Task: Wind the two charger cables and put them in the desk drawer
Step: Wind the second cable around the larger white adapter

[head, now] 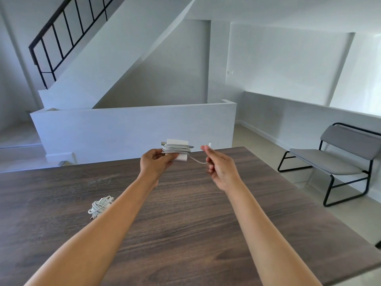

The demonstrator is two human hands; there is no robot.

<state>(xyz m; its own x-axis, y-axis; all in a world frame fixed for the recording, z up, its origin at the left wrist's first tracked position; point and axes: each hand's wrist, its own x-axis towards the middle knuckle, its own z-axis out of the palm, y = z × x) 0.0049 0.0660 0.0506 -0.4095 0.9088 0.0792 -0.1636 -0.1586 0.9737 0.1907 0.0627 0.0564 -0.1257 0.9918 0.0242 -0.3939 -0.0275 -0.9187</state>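
My left hand (155,162) holds a white charger block (177,150) above the far edge of the dark wooden desk (185,223). A grey-white cable is wound many turns around the block. My right hand (220,168) pinches the cable's free end, with the white plug (209,145) sticking up past my fingertips. A short slack loop hangs between the two hands. A second white cable (101,205) lies coiled in a bundle on the desk to the left of my left forearm. No drawer shows in view.
A grey bench with a black metal frame (338,159) stands to the right of the desk. Beyond the desk's far edge is a low white wall (134,129) and a staircase with a black railing.
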